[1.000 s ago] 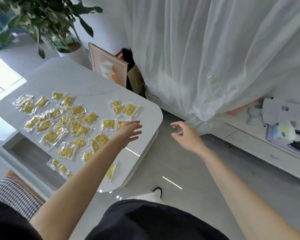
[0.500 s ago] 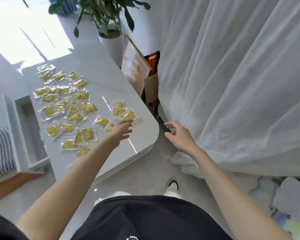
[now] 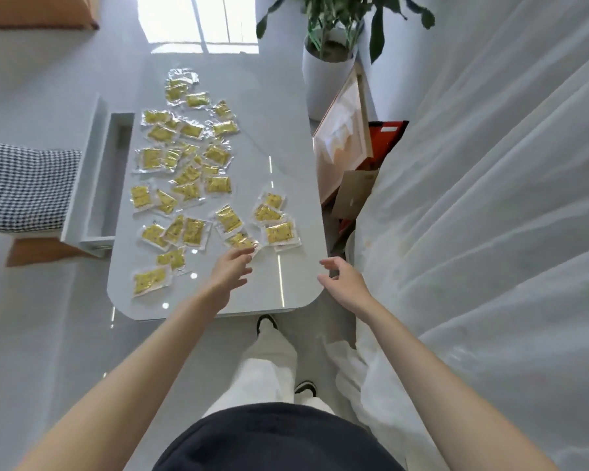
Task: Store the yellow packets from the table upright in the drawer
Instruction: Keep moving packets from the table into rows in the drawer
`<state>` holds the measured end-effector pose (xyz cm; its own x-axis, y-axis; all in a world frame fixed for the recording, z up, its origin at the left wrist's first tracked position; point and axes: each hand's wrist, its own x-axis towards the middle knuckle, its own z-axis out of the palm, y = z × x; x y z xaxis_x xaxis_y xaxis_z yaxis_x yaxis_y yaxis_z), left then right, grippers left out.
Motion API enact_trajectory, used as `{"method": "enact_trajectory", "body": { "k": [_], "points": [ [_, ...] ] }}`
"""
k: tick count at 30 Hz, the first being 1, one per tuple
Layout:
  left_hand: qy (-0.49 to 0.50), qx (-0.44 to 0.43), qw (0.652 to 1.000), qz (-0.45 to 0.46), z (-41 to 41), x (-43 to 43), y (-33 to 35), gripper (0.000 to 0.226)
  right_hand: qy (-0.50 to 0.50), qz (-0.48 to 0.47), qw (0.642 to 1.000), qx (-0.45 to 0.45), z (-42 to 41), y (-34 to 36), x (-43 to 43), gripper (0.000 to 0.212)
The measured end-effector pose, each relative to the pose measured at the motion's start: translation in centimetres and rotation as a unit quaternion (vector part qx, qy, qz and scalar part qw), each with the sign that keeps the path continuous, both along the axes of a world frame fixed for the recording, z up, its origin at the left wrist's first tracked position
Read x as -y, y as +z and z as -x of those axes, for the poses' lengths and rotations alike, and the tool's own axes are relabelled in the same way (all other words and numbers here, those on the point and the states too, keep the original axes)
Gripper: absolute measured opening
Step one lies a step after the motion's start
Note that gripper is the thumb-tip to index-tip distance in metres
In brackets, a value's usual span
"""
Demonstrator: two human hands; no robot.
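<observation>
Several yellow packets in clear wrap lie flat, scattered over the pale grey table. The open drawer juts out of the table's left side; what shows of its inside holds nothing. My left hand hovers over the near end of the table with fingers spread, its fingertips at the nearest packet. It holds nothing. My right hand floats at the table's near right corner, fingers loosely bent and empty.
A checked cushion sits left of the drawer. A potted plant, a leaning framed picture and a red item stand right of the table. White curtain fills the right side. My legs and shoes stand on the glossy floor.
The view has swung so the table now runs straight ahead. My left hand has come nearer the closest packet, and my right hand has reached the table's corner. Both stay empty.
</observation>
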<state>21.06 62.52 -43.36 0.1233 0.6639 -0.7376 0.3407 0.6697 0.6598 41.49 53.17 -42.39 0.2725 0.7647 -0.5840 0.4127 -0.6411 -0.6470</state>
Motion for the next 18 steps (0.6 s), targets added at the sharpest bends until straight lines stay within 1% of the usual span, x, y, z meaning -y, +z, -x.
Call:
{"method": "enact_trajectory", "body": {
  "k": [6, 10, 15, 18],
  "points": [
    [0.036, -0.013, 0.998, 0.045, -0.5, -5.4, -2.8, 0.032, -0.033, 0.062, 0.997, -0.033, -0.8, -4.3, -6.6, 0.041],
    [0.074, -0.020, 0.996, 0.053, -1.1, -8.8, -4.8, 0.033, -0.041, 0.095, 0.994, -0.026, -1.4, -7.0, -10.1, 0.041],
    [0.114, -0.019, 0.990, 0.083, -1.7, -12.6, -8.8, 0.033, -0.081, 0.128, 0.988, -0.021, -2.0, -12.1, -15.0, 0.038],
    [0.138, -0.017, 0.985, 0.102, -2.2, -14.0, -12.2, 0.031, -0.103, 0.150, 0.983, -0.027, -2.2, -16.5, -17.7, 0.037]
  ]
}}
